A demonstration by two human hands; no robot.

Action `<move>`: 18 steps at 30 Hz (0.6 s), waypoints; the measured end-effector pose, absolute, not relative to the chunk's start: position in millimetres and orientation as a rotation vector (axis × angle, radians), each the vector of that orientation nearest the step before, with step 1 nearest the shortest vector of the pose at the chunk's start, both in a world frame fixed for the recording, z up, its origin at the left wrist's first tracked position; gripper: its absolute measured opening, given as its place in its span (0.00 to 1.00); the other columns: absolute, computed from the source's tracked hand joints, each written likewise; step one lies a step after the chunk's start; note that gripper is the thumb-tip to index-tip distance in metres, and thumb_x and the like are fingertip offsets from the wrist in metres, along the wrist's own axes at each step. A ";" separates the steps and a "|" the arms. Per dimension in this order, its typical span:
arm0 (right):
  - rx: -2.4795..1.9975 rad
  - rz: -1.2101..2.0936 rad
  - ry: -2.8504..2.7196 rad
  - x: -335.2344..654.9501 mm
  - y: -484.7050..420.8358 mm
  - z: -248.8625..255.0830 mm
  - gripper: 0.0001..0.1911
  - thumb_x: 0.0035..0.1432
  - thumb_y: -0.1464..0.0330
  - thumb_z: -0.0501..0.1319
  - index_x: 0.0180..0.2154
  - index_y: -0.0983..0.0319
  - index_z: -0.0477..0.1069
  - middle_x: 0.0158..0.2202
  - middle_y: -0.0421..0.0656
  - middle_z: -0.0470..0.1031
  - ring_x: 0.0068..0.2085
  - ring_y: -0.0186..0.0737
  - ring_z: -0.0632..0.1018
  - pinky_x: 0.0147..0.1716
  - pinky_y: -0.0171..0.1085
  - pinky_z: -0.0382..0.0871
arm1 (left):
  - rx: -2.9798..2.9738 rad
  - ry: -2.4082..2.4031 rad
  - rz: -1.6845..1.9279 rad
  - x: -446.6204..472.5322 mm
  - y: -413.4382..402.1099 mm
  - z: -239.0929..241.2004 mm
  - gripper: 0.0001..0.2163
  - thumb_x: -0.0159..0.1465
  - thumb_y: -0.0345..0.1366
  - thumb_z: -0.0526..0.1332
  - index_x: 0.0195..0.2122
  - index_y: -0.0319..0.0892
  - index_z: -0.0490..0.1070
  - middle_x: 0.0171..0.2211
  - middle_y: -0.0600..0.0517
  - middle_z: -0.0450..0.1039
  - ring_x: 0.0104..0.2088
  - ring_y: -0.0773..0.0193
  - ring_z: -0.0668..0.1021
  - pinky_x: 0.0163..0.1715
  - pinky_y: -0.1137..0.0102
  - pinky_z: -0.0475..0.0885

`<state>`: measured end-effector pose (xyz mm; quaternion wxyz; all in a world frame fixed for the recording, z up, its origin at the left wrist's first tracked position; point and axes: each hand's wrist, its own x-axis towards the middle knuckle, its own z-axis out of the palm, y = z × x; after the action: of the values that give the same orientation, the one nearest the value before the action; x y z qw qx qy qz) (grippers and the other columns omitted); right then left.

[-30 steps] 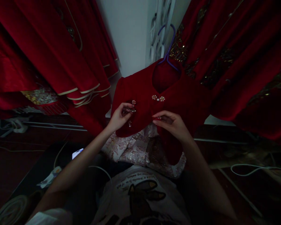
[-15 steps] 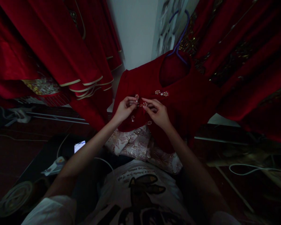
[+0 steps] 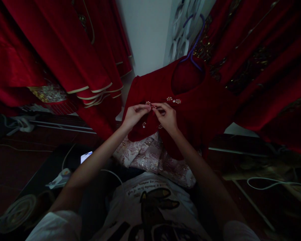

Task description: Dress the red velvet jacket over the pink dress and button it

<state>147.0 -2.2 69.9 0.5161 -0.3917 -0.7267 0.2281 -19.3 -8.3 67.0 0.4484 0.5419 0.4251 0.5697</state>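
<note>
A red jacket (image 3: 190, 117) hangs on a purple hanger (image 3: 197, 42) and spreads out before me, its front edges parted at the bottom. Flower-shaped beaded clasps lie along the front; the top clasp (image 3: 174, 100) has its two halves joined. Lower down, one clasp half (image 3: 144, 125) sits on the left edge and another (image 3: 160, 127) on the right. My left hand (image 3: 135, 116) pinches the left half of the second clasp. Fingertips touching it, my right hand (image 3: 167, 116) pinches the other half. The fingers hide where the halves meet.
Patterned pale cloth (image 3: 150, 155) lies across my lap under the jacket. Red garments (image 3: 90, 60) hang at left and more (image 3: 266, 67) at right. A lit phone (image 3: 86, 156) and a roll of tape (image 3: 17, 213) are by my left arm. A white cable (image 3: 263, 185) loops at right.
My hands have come together, bringing the two halves of the second clasp to meet between the fingertips. The jacket's front edges are drawn closer there.
</note>
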 end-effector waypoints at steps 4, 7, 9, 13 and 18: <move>-0.928 0.528 -1.743 146.1 -6.9 72.6 0.12 0.63 0.67 0.58 0.46 0.58 0.78 0.44 0.43 0.77 0.38 0.34 0.78 0.31 0.32 0.74 | 1.408 1.053 1.437 -18.4 -6.2 68.7 0.14 0.51 0.37 0.72 0.37 0.36 0.78 0.38 0.45 0.81 0.39 0.62 0.82 0.49 0.61 0.77; -0.923 0.533 -1.722 144.5 -8.5 73.6 0.13 0.63 0.66 0.58 0.46 0.58 0.78 0.44 0.44 0.78 0.38 0.35 0.78 0.32 0.32 0.75 | 1.505 1.064 1.455 -19.8 -4.0 68.0 0.13 0.51 0.36 0.72 0.36 0.35 0.78 0.36 0.45 0.81 0.36 0.62 0.82 0.46 0.62 0.78; -0.940 0.546 -1.721 143.5 -8.4 74.0 0.13 0.63 0.65 0.58 0.46 0.58 0.78 0.45 0.44 0.78 0.39 0.35 0.78 0.33 0.33 0.75 | 1.582 1.115 1.474 -20.7 -3.6 67.8 0.12 0.52 0.35 0.70 0.37 0.35 0.79 0.36 0.45 0.82 0.35 0.62 0.82 0.45 0.63 0.78; -0.957 0.543 -1.721 142.4 -7.7 74.3 0.13 0.63 0.66 0.58 0.46 0.57 0.78 0.45 0.43 0.78 0.38 0.36 0.78 0.34 0.34 0.76 | 1.705 1.201 1.473 -20.9 -5.1 69.4 0.12 0.54 0.35 0.68 0.38 0.37 0.80 0.35 0.46 0.82 0.34 0.61 0.83 0.41 0.64 0.79; -0.959 0.529 -1.719 142.6 -7.4 73.1 0.12 0.63 0.66 0.57 0.45 0.57 0.78 0.44 0.43 0.78 0.38 0.36 0.79 0.33 0.33 0.75 | 1.796 1.232 1.479 -20.3 -6.7 74.3 0.10 0.54 0.33 0.67 0.38 0.38 0.79 0.34 0.47 0.81 0.34 0.62 0.82 0.39 0.67 0.79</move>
<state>142.6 -7.4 73.1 0.5240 -0.4006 -0.7184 0.2211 -20.3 -6.7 74.3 0.2518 0.6602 0.4530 0.5436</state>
